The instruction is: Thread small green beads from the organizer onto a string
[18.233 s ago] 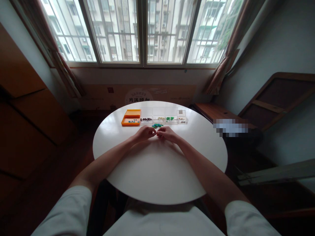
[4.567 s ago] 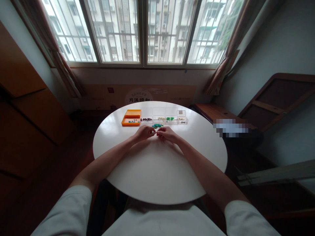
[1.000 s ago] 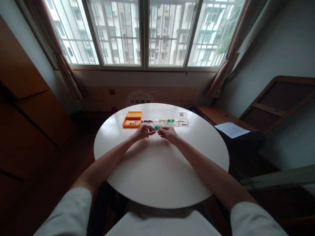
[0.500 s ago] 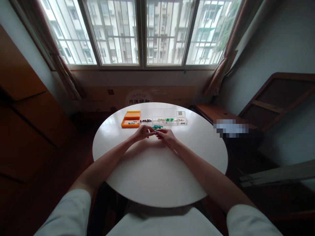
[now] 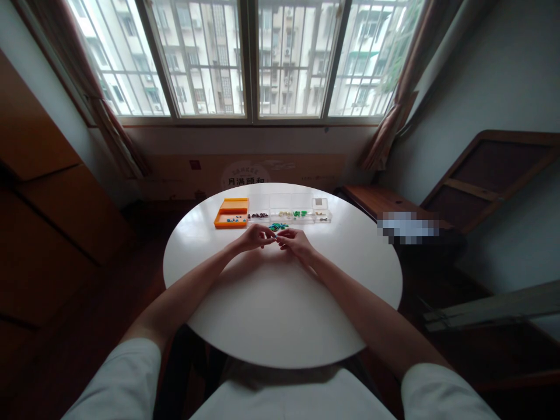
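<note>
My left hand (image 5: 257,236) and my right hand (image 5: 296,241) meet fingertip to fingertip above the far half of the white round table (image 5: 271,303). Both are closed in a pinch around a small blue piece (image 5: 276,235), mostly covered by the fingers, so its exact kind does not show. Just beyond the fingertips lies a loose pile of small green and blue pieces (image 5: 279,226). Behind my left hand stands an open orange box (image 5: 219,224) with several small blue pieces in it.
A clear plastic compartment box (image 5: 306,220) with its lid raised adjoins the orange box; its sections hold dark brown, cream and green pieces. Beyond the table are a cardboard panel (image 5: 175,169) and a barred window (image 5: 289,64). A wooden bench (image 5: 376,198) stands at right.
The blue piece shows less between my fingertips than before. My hands have barely moved; the whole view has shifted slightly.
</note>
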{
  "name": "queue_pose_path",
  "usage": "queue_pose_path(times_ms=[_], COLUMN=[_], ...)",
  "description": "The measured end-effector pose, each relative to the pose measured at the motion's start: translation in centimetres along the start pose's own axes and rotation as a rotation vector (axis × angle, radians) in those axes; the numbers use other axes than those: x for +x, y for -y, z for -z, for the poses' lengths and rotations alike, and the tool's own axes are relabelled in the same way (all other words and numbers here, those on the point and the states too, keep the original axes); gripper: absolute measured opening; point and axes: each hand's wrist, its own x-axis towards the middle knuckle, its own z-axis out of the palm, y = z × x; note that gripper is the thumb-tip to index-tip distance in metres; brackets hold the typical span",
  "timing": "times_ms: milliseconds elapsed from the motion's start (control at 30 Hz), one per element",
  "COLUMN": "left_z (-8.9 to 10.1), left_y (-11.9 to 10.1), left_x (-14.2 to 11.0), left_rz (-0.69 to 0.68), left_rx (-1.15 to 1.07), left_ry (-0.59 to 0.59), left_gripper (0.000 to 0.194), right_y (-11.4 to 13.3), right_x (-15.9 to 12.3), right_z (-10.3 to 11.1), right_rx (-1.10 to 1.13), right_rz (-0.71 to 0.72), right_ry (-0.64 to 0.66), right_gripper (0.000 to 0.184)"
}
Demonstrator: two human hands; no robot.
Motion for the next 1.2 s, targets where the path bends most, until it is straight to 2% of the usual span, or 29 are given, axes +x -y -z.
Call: queue_pose_path(times_ms=[267, 567, 1000, 1200], left_z=[-0.3, -0.3, -0.1, -0.1], left_y=[-0.1, -0.7, 0.4, 0.2], left_x=[-0.1, -0.3, 0.0, 0.0], left_rz=[0.034, 0.083, 0.032, 0.038], left_rx=[-0.018, -0.017, 0.027, 0.034], left_ry=[-0.011, 0.015, -0.003, -0.006], left_gripper=[0.034, 0.028, 0.03, 0.029], right_y=[0.0, -0.2, -0.5, -0.5], right_x=[0.0, 0.1, 0.1, 0.0], right_z=[0.2, 0.6, 0.6, 0.6], right_rx=[-0.171, -0.541, -0.451, -0.384], right_rz=[0.051, 0.261, 0.219, 0.199], right_ry=[0.014, 0.019, 0.027, 0.029], right_gripper=[0.03, 0.013, 0.018, 0.022])
